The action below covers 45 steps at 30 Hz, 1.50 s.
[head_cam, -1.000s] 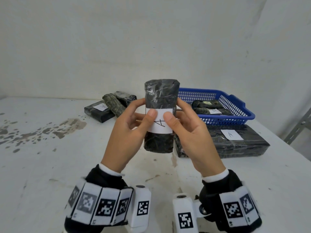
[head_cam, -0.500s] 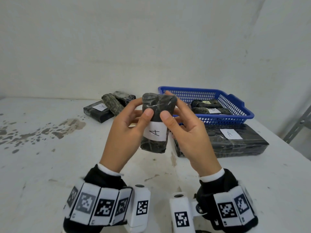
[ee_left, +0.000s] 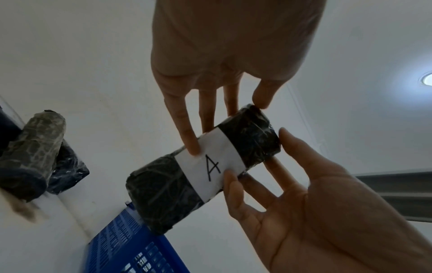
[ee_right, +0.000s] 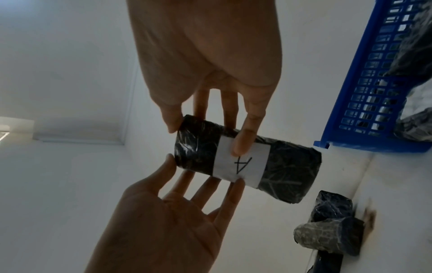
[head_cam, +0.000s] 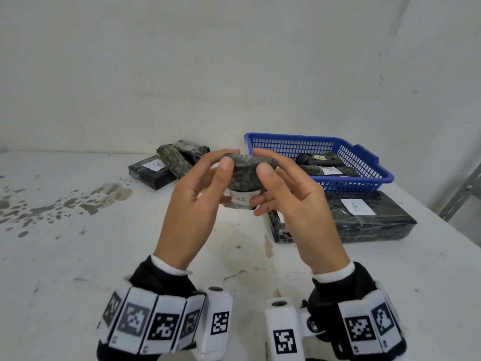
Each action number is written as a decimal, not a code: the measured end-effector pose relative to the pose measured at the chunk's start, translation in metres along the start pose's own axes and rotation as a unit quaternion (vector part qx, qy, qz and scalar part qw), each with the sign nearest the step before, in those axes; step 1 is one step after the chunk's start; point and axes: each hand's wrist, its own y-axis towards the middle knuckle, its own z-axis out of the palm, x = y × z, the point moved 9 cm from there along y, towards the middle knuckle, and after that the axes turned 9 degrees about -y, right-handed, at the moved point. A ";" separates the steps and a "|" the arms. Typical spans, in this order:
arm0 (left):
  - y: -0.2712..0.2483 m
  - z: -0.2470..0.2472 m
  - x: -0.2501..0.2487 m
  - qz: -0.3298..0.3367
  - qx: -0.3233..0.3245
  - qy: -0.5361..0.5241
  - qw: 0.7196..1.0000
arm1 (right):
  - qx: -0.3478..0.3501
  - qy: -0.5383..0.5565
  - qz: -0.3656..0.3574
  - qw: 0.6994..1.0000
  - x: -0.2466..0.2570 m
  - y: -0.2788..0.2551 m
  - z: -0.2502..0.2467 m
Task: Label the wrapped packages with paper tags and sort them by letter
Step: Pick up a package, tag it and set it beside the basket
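Observation:
A dark wrapped package (head_cam: 243, 175) with a white paper tag (head_cam: 242, 199) marked A is held above the table, its top end tipped toward me. My left hand (head_cam: 223, 178) pinches it from the left, thumb on the end face. On the other side my right hand (head_cam: 263, 188) grips it the same way. In the left wrist view the package (ee_left: 163, 194) lies slanted, with a left finger on the tag (ee_left: 210, 166). In the right wrist view a right finger presses the tag (ee_right: 243, 162) on the package (ee_right: 292, 170).
A blue basket (head_cam: 364, 162) at the back right holds tagged packages (head_cam: 320, 160). A long flat package tagged A (head_cam: 364, 220) lies in front of it. At the back left, a flat tagged package (head_cam: 153, 170) carries a roll (head_cam: 174, 160). Stains (head_cam: 78, 199) mark the white table.
The package has gone from upright to tipped, its top end swinging toward me, and both hands have come down a little with it. The thumbs moved from the tag up to the end.

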 end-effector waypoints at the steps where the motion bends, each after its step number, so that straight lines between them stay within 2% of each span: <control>1: 0.000 0.000 -0.001 0.001 0.000 -0.004 1.000 | -0.002 0.000 -0.001 1.000 0.001 0.000 0.000; 6: 0.000 0.002 -0.007 0.011 -0.010 -0.018 1.000 | 0.009 0.007 0.006 1.000 0.001 0.000 0.004; 9: -0.001 0.008 -0.010 0.023 0.018 0.001 1.000 | 0.020 0.007 0.012 1.000 0.001 -0.002 0.006; 12: 0.000 0.010 -0.003 0.019 0.046 0.044 0.998 | 0.013 0.002 0.004 1.000 0.003 -0.002 0.007; 14: 0.002 0.003 0.010 0.007 0.042 0.113 0.993 | -0.012 0.023 0.002 1.000 0.004 0.000 0.002; 17: 0.003 -0.006 0.027 -0.045 0.042 0.193 0.979 | -0.043 0.075 0.007 0.996 0.006 0.001 -0.011; 21: 0.005 -0.007 0.029 -0.073 0.033 0.123 0.989 | -0.059 0.117 0.039 0.991 0.001 0.002 -0.027; 25: 0.004 -0.008 0.038 -0.132 0.007 0.066 0.989 | -0.079 0.028 0.078 0.993 -0.013 -0.005 -0.047; 27: 0.004 -0.005 0.037 -0.142 0.013 0.073 0.987 | -0.085 -0.024 0.089 0.992 -0.018 -0.010 -0.060; 32: -0.001 0.014 0.038 -0.176 0.048 0.073 0.981 | -0.107 -0.010 0.151 0.983 -0.034 -0.032 -0.107; 35: -0.002 0.011 0.043 -0.174 0.022 0.078 0.981 | -0.159 -0.057 0.202 0.965 -0.049 -0.050 -0.157; 40: -0.002 -0.004 0.062 -0.192 -0.020 0.060 0.979 | -0.230 -0.132 0.302 0.916 -0.085 -0.083 -0.245; 45: -0.002 -0.019 0.075 -0.209 -0.056 0.060 0.974 | -0.252 -0.127 0.367 0.887 -0.119 -0.094 -0.291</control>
